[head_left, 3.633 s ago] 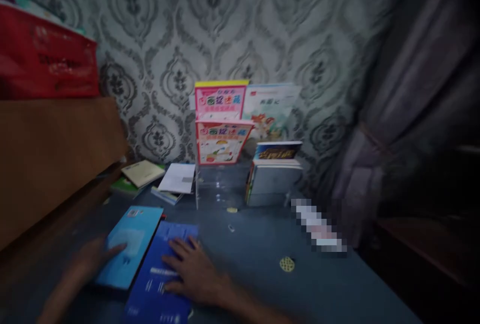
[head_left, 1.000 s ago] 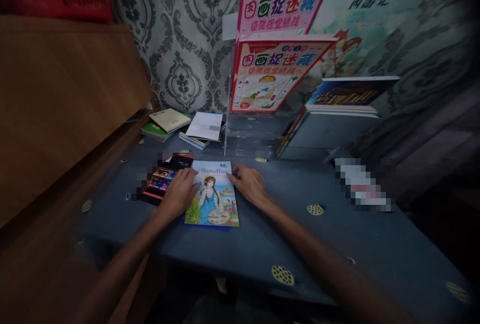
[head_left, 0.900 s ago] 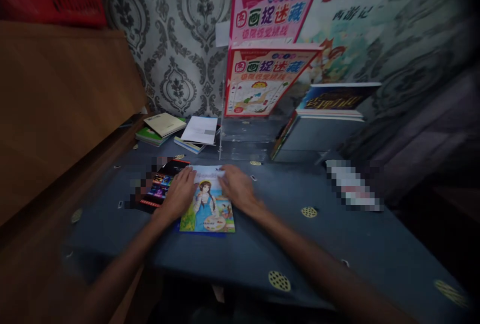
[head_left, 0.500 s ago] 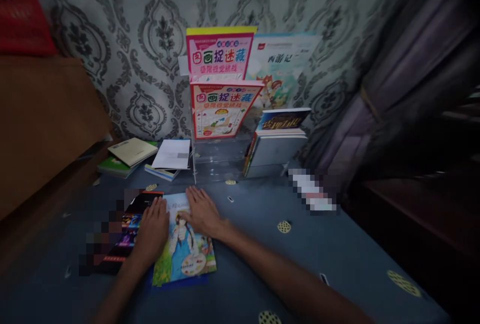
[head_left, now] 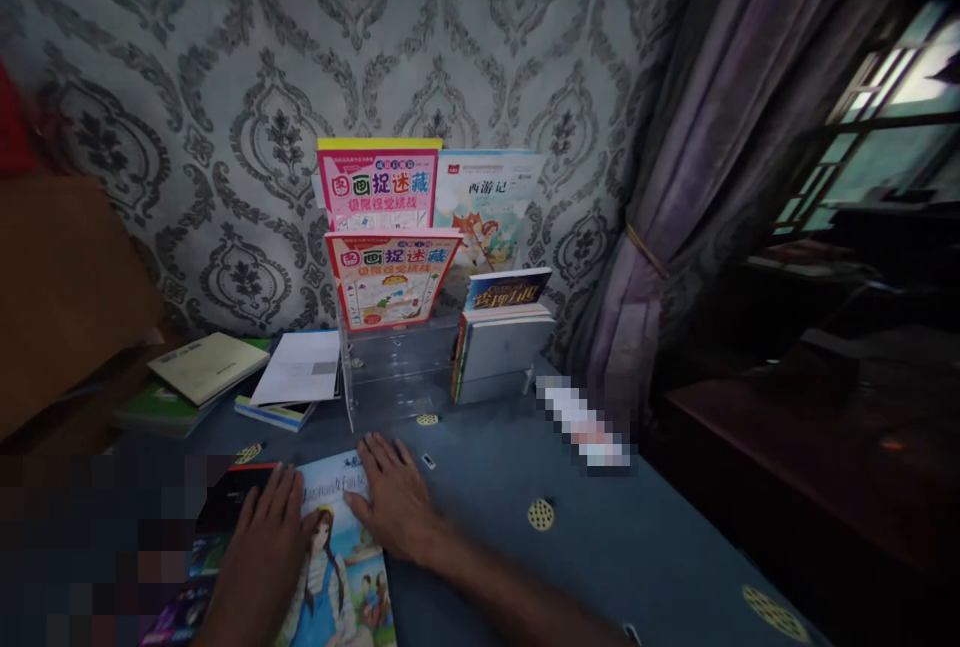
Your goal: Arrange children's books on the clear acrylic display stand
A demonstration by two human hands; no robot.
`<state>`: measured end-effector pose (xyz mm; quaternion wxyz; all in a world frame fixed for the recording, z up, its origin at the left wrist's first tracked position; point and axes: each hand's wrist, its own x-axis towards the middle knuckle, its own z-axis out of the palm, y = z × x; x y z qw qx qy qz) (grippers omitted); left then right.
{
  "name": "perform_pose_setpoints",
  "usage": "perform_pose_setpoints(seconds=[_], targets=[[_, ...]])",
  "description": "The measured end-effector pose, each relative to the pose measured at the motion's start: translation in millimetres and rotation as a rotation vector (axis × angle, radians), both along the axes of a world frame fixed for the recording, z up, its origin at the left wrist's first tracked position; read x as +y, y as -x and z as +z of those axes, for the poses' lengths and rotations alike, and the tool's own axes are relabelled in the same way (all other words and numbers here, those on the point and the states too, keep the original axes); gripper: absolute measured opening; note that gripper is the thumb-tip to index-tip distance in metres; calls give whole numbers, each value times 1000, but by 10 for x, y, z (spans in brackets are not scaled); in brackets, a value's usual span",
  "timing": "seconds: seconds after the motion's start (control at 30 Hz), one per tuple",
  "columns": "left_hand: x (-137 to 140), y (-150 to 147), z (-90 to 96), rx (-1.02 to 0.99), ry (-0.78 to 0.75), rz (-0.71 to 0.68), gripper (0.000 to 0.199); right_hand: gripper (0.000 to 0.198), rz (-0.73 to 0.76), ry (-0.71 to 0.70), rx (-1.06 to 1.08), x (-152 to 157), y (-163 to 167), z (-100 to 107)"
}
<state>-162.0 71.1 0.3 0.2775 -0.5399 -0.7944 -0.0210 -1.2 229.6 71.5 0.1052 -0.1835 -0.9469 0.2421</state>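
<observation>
A picture book (head_left: pixel 346 577) with a girl in blue overalls on its cover lies flat on the blue tablecloth, its lower end cut off by the frame. My right hand (head_left: pixel 394 502) rests flat across its upper right edge, fingers stretched forward and thumb on the cover. Over the left edge of that book and onto a darker book (head_left: pixel 210 557) beside it, my left hand (head_left: pixel 268 537) lies palm down with fingers extended. Neither hand grips anything.
Ahead stands a clear acrylic rack (head_left: pixel 390 382) with a pink book (head_left: pixel 382 192), a red book (head_left: pixel 390 282) and several others. Stacked books (head_left: pixel 210 367) and a white booklet (head_left: pixel 298 367) lie to its left. A purple curtain (head_left: pixel 637 297) hangs at the right.
The view has tilted up and turned right, so the rack and books appear lower and farther left. Both hands stay on the books, with no clear shift against them.
</observation>
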Motion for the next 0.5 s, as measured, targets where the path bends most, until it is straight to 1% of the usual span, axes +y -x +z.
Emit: perform_pose_setpoints(seconds=[0.13,0.23,0.33,0.43,0.5], targets=[[292,-34,-120,-1,-10,-182,46,62,-11,9,11,-5,-5,-16],[424,-64,-211,-16,-66,-264,45,56,-19,-6,0,0,10,-57],[409,-58,-289,-48,-108,-313,47,55,-20,-32,-6,20,36,-114],[309,-52,-362,-84,-75,-375,52,57,-13,-42,-30,54,59,-175],[243,-109,-392,-102,-72,-387,51,59,4,-64,-44,79,66,-211]])
